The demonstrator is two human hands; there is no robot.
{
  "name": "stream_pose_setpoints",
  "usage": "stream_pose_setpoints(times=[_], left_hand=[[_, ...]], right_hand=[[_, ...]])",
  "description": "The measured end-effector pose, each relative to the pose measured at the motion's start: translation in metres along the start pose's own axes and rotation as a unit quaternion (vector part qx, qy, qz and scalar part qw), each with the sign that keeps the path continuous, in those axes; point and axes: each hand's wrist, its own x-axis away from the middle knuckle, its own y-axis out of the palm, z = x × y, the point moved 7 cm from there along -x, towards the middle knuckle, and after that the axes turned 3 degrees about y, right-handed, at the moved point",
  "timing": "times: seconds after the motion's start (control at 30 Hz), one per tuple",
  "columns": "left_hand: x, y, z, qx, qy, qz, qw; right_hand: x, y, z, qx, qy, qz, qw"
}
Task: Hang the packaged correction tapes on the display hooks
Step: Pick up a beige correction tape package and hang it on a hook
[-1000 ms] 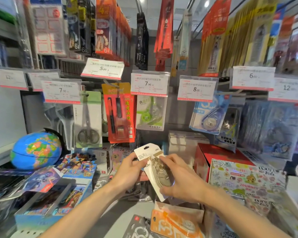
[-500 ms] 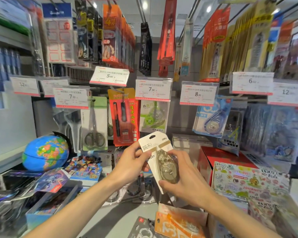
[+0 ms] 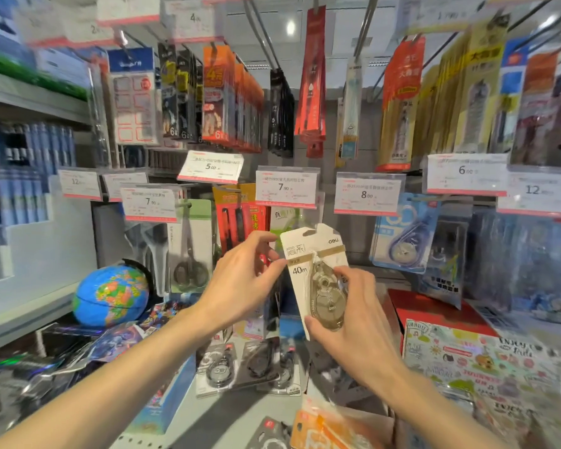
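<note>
A white carded correction tape pack (image 3: 311, 254), marked 40m with a clear brown dispenser, is held upright in front of the display. My left hand (image 3: 243, 280) pinches its left edge near the top. My right hand (image 3: 350, 325) grips its lower part around the blister. Just behind and above it hangs a green correction tape pack (image 3: 285, 218) under a 7.90 price tag (image 3: 287, 187). A blue correction tape pack (image 3: 405, 234) hangs to the right under the 8.00 tag (image 3: 368, 194). More tape packs (image 3: 240, 367) lie flat on the shelf below.
Scissors (image 3: 191, 247) and a red pen pack (image 3: 237, 218) hang at the left. A globe (image 3: 110, 296) sits on the left shelf, a red box (image 3: 434, 309) and a sticker-print box (image 3: 473, 361) at the right. An orange pack (image 3: 324, 432) lies at the bottom.
Both hands have lifted the white pack upward and slightly right, toward the hooks under the price tags. The view has tilted up.
</note>
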Motion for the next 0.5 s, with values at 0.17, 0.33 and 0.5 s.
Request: stream_pose_setpoints(times=[0.17, 0.33, 0.5], left_hand=[[0.005, -0.008, -0.005, 0.013, -0.034, -0.003, 0.999], [-0.001, -0.014, -0.019, -0.002, -0.017, -0.011, 1.000], [-0.009, -0.026, -0.031, -0.072, 0.076, -0.032, 0.994]], right_hand=[[0.006, 0.016, -0.010, -0.008, -0.006, -0.015, 1.000], [0.006, 0.031, -0.015, 0.008, -0.007, -0.016, 1.000], [-0.003, 0.044, -0.026, 0.031, 0.018, 0.024, 0.999]])
